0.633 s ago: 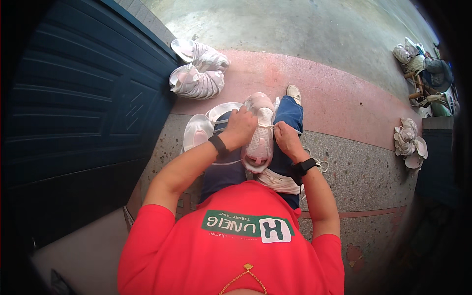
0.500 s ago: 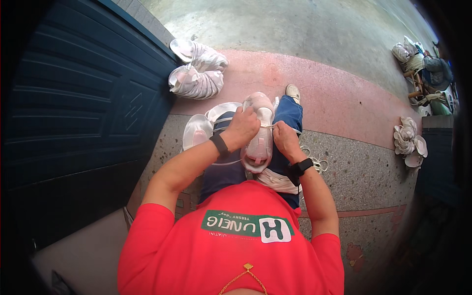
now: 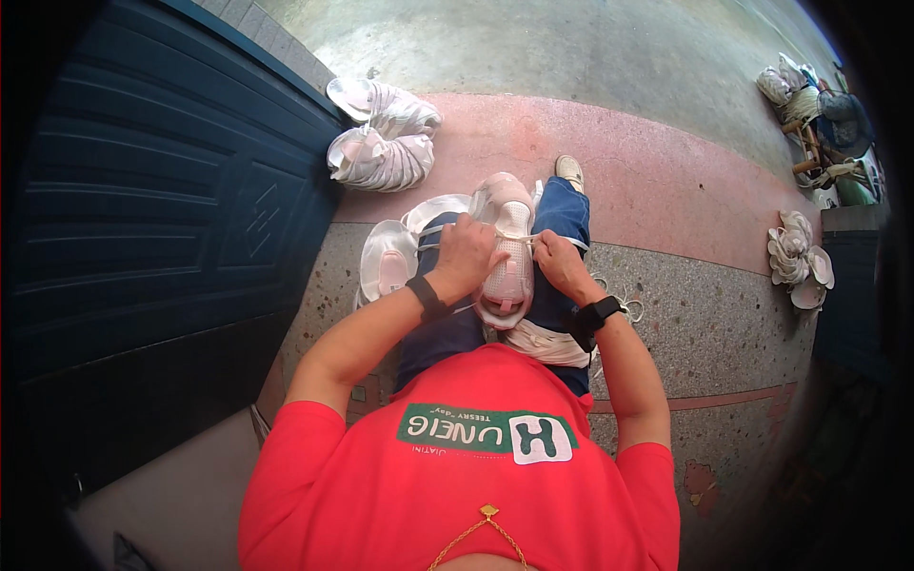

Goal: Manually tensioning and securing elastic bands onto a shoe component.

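Note:
A pale pink and white shoe upper (image 3: 507,276) lies lengthwise across my lap, its mesh side up. A thin white cord (image 3: 517,237) crosses over its middle, pulled sideways between my hands. My left hand (image 3: 465,252) is closed on the cord at the upper's left edge, with the thumb over the mesh. On the right side, my right hand (image 3: 562,262) pinches the cord's other end. More white and pink uppers (image 3: 388,265) rest over my left leg, with cord strands running to my left hand. Whether these are joined to the middle upper is hidden.
Bundled uppers (image 3: 381,157) stand by the dark blue door (image 3: 143,209), and another bundle (image 3: 798,262) lies at the right. White cords (image 3: 624,303) trail beside my right leg. At the far right is a cluttered pile (image 3: 828,138). Pink and speckled flooring surrounds me.
My left hand has turned, its thumb now stretched over the mesh. My right hand has shifted slightly right, and the cord stays stretched between both hands.

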The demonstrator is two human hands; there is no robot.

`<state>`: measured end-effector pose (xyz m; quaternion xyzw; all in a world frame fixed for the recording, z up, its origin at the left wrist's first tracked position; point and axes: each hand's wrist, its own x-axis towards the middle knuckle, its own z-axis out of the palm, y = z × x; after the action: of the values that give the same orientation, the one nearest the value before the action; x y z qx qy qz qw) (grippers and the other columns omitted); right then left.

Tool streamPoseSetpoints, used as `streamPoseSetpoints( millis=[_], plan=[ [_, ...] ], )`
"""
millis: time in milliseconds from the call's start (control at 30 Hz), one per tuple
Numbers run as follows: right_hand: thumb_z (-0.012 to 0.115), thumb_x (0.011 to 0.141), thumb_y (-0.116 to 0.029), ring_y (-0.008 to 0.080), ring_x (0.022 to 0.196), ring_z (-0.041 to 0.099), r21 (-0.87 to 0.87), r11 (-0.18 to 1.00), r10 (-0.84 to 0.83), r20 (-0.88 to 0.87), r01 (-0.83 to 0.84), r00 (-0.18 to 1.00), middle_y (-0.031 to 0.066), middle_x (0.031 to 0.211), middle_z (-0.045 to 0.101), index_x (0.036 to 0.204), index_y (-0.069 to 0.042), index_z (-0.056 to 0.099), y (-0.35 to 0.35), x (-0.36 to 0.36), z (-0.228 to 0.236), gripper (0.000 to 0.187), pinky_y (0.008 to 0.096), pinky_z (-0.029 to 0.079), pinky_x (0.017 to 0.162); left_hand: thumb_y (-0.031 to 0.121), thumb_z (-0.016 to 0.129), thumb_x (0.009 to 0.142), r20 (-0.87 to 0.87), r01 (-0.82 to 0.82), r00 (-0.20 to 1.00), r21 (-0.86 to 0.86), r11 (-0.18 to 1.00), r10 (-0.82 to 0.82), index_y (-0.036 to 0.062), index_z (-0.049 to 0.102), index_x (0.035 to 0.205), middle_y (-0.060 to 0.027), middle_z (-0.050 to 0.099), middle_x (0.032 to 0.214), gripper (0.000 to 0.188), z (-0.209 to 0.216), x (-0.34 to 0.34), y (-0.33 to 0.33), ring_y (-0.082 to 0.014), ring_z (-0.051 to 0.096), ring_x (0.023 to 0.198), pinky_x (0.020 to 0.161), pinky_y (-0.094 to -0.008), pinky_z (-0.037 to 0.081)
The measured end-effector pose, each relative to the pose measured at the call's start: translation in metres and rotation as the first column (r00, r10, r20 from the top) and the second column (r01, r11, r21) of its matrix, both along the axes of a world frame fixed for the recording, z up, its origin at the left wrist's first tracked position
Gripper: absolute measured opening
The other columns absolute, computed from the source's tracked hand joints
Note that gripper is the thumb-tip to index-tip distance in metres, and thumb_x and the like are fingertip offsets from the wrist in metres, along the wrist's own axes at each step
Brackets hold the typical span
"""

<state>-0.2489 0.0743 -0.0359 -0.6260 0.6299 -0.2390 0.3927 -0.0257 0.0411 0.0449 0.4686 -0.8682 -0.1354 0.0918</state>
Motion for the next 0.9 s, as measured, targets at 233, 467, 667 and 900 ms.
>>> streamPoseSetpoints(
  millis=[233, 467, 667, 900],
  plan=[
    [0.056, 0.1, -0.027, 0.0448, 0.091, 0.067, -0.048, 0.997, 0.048, -0.222, -0.06, 0.974, 0.023, 0.093, 0.07, 0.093, -0.003, 0.068, -0.005, 0.013, 0.018, 0.028, 0.0532, 0.052, 0.079, 0.028, 0.073, 0.087, 0.065, 0.024, 0.998, 0.038, 0.999, -0.026, 0.0056, 0.069, 0.103, -0.0125, 0.069, 0.098, 0.028, -0.009, 0.009, -0.003, -0.0331, 0.061, 0.1, 0.079, -0.0483, 0.05],
    [0.067, 0.094, -0.035, 0.0323, 0.099, 0.062, -0.28, 0.944, -0.006, -0.539, -0.173, 0.843, 0.012, 0.096, 0.07, 0.095, -0.007, 0.071, 0.014, 0.03, 0.033, 0.028, 0.0486, 0.046, 0.083, 0.023, 0.071, 0.084, -0.006, 0.058, 0.998, -0.062, 0.996, -0.058, 0.0061, 0.068, 0.1, -0.0118, 0.068, 0.096, 0.024, -0.011, 0.017, -0.004, -0.0323, 0.062, 0.1, 0.076, -0.0454, 0.053],
    [0.064, 0.094, -0.03, 0.0343, 0.103, 0.061, -0.165, 0.942, 0.177, -0.498, -0.293, 0.849, 0.0136, 0.104, 0.069, 0.101, -0.006, 0.069, 0.006, 0.016, 0.019, 0.026, 0.052, 0.047, 0.084, 0.02, 0.067, 0.085, 0.135, 0.142, 0.981, -0.019, 0.99, -0.138, 0.0057, 0.069, 0.093, -0.0098, 0.068, 0.095, 0.016, -0.014, 0.011, -0.008, -0.0317, 0.062, 0.101, 0.075, -0.046, 0.054],
    [0.062, 0.095, -0.021, 0.0338, 0.1, 0.062, -0.239, 0.901, 0.276, -0.327, -0.362, 0.904, 0.0128, 0.102, 0.069, 0.104, -0.006, 0.069, 0.0, 0.004, 0.024, 0.019, 0.0479, 0.05, 0.087, 0.016, 0.065, 0.085, -0.072, 0.25, 0.968, 0.166, 0.954, -0.241, 0.0054, 0.072, 0.096, -0.0126, 0.068, 0.095, 0.017, -0.031, 0.031, -0.033, -0.0358, 0.061, 0.095, 0.083, -0.0451, 0.053]
  ],
)
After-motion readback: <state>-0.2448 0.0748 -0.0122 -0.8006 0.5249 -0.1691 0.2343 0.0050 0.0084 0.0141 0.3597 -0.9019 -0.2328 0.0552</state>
